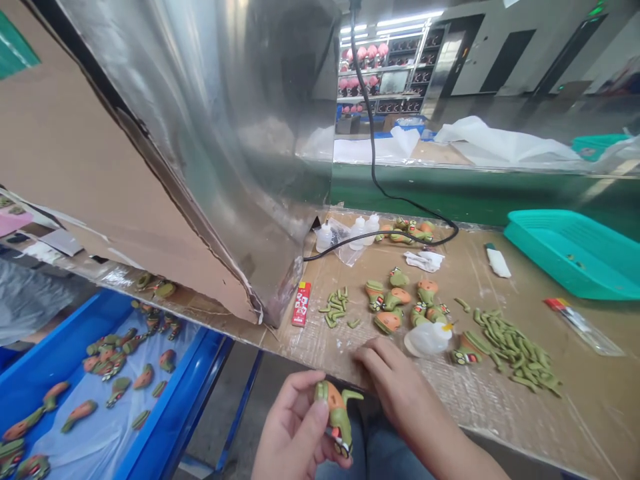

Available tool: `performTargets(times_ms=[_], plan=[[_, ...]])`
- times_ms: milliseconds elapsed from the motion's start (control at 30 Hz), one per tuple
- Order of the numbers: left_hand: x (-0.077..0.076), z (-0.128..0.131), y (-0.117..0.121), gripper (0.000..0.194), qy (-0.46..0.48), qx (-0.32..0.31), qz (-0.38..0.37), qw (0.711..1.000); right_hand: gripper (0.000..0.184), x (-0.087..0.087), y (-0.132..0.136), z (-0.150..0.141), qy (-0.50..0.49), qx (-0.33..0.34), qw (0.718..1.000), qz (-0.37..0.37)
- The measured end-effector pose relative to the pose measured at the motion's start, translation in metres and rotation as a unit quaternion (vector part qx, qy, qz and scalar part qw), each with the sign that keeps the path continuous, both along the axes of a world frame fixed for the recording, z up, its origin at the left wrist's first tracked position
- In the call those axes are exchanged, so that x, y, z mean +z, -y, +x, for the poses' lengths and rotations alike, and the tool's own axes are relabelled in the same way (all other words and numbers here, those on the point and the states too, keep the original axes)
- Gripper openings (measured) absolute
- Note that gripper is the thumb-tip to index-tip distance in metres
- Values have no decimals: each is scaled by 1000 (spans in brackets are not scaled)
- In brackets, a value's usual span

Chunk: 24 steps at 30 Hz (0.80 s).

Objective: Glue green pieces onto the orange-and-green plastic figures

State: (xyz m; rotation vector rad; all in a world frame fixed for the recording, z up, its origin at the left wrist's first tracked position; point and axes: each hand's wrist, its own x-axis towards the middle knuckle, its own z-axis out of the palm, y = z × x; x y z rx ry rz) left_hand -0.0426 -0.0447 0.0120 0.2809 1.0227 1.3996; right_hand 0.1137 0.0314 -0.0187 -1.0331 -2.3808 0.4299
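My left hand (pixel 295 427) is closed around a green-and-orange toy figure (pixel 336 413), held in front of the table edge. The figure has a painted face with big eyes, and a thin green piece sticks out from its side. My right hand (pixel 395 383) rests at the cardboard-covered edge with its fingers bent together; whatever lies under the fingertips is hidden. Close beyond it stand several similar toy figures (pixel 397 298) and a squeeze bottle (pixel 429 339) with a yellow tip. Small green pieces form one little pile (pixel 336 307) and one larger pile (pixel 520 350).
A metal panel (pixel 240 133) rises at left. Below it, a blue bin (pixel 165 407) holds more figures. A red packet (pixel 301 305), white bottles (pixel 357 232), a black cable (pixel 373 133), a teal tray (pixel 575 287) and a clear packet (pixel 585 327) occupy the table.
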Motion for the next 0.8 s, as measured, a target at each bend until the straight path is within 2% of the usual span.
performTargets(times_ms=[233,533,667,800], plan=[[-3,1,1,31,7,0,-3,1000,23,18,-6,8,-16,-18,1000,-12],[0,5,2,33,-5,1,-13,1000,22,1,-19,9,20,-20,999,28],[2,5,4,31,-7,-8,-6,1000,19,1,-7,14,-13,-70,996,49],[5,8,8,30,-3,-36,13,999,27,23,21,23,-50,-99,994,24]])
